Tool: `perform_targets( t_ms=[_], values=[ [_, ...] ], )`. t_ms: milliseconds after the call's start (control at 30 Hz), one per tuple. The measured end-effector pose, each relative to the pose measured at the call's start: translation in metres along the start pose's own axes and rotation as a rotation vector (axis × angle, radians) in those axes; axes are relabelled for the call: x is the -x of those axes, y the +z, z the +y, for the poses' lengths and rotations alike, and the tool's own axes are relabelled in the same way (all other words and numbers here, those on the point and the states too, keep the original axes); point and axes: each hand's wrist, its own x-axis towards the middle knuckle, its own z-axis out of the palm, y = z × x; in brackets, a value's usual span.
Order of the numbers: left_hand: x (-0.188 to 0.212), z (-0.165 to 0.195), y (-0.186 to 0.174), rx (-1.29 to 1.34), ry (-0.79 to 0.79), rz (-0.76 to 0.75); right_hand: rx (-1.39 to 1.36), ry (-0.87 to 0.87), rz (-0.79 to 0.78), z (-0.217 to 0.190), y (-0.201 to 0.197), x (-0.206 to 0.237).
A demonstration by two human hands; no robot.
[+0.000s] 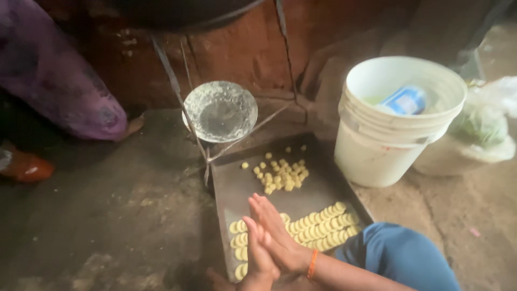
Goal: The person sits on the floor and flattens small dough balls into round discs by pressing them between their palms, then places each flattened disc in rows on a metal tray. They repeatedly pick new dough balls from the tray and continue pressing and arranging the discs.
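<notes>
Hands point(272, 242), two, over one tray point(237, 188)

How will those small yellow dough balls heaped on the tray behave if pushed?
The dough balls look round and loose, so they would probably roll and scatter across the flat tray. They seem soft, likely denting under pressure.

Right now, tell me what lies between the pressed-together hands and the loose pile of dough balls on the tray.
Nothing visible stands between them. The hands, palms pressed together, are above the flattened discs at the near end of the tray. Only bare tray surface separates them from the pile of dough balls.
</notes>
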Motion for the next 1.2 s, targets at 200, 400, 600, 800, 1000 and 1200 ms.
perform_targets(
  t_ms=[200,400,600,800,1000,1200],
  values=[
    [0.001,-0.030,0.000,-0.050,-0.056,0.055,-0.381,-0.117,0.094,0.006,-0.014,-0.023],
    [0.003,-0.009,-0.002,-0.018,-0.204,-0.136,0.074,-0.016,0.095,0.002,-0.008,-0.013],
    [0.008,-0.007,0.022,0.013,-0.179,-0.089,-0.359,0.054,0.279,0.011,0.000,-0.011],
    [0.004,-0.002,0.019,-0.053,-0.088,-0.184,0.055,-0.193,0.193,0.010,-0.005,-0.013],
    [0.010,0.007,0.027,0.321,-0.285,-0.252,-0.415,0.037,0.345,0.012,0.011,-0.004],
    [0.007,0.008,0.041,0.399,-0.341,-0.141,-0.267,-0.234,0.510,0.003,-0.013,-0.026]
  ],
)
